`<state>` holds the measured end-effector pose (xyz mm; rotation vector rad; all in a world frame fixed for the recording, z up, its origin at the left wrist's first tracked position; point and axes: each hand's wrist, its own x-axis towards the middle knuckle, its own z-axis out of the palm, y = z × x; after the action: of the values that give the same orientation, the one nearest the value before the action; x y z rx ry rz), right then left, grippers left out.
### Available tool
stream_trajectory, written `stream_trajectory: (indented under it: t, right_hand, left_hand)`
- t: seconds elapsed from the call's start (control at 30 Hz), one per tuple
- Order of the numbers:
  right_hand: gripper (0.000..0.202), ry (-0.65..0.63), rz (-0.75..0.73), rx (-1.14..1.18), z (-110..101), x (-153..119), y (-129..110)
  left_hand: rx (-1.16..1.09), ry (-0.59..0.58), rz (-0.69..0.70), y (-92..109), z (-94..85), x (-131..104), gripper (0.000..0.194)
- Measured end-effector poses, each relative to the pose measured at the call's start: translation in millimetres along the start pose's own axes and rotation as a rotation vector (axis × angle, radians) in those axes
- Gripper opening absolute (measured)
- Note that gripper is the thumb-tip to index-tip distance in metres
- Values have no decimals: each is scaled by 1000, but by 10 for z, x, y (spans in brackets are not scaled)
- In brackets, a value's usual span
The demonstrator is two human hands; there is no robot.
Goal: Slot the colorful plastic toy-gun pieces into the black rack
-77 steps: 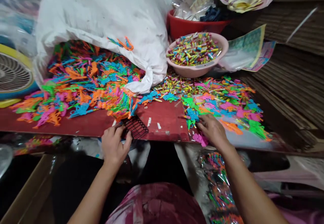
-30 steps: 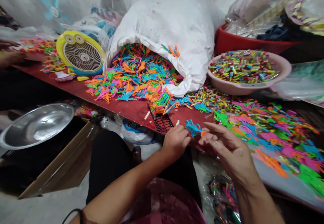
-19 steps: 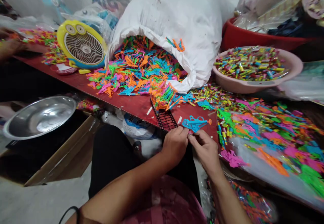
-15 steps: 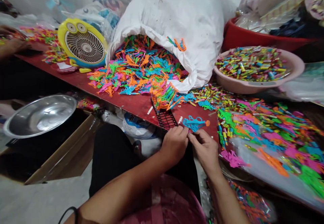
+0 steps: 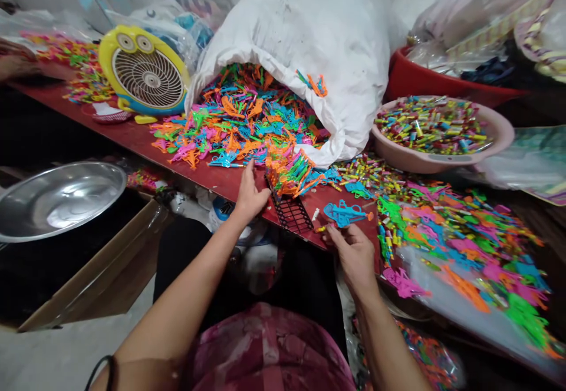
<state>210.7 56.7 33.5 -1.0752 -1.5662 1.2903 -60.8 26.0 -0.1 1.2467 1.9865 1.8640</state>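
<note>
My left hand (image 5: 253,197) reaches over the table edge, fingers apart and holding nothing, just left of a black grid rack (image 5: 294,214). A row of colourful plastic pieces (image 5: 289,171) stands packed at the rack's far end. My right hand (image 5: 351,249) pinches a blue plastic toy piece with an orange tip (image 5: 345,213) and a small yellow-and-red tube (image 5: 321,229) near the fingertips. Beyond my left hand, a heap of mixed toy pieces (image 5: 247,117) spills from the mouth of a big white sack (image 5: 309,37).
A yellow fan (image 5: 148,75) stands on the red table (image 5: 132,143). At right are a pink basin (image 5: 499,134) of small tubes and a spread of loose pieces (image 5: 477,232). A steel bowl (image 5: 66,196) sits at left; another person's hand (image 5: 15,61) is at far left.
My left hand has parted from my right and moved left and forward, its fingers opening. The blue piece stays with my right hand, and the small tube now shows. The view has shifted slightly.
</note>
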Motion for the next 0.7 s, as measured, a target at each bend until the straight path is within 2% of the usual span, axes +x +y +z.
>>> stream_trajectory:
  t: [0.07,0.13,0.43,0.53,0.7]
  right_hand:
    - [34,-4,5,-38,14,24,12]
    - [35,16,15,-69,18,47,32]
    - [34,121,-108,-242,-75,128,71]
    - [34,147,-86,-219,-153,175,110]
    - [37,228,-10,-142,-255,271,143]
  left_hand:
    - [-126,-124,-1,-58,44,124,93]
    - [-201,-192,-1,-97,77,173,93]
    - [-127,-234,87,-196,69,36,92]
    - [-82,-234,105,-156,104,-15,91]
    - [6,-231,88,20,163,-98,77]
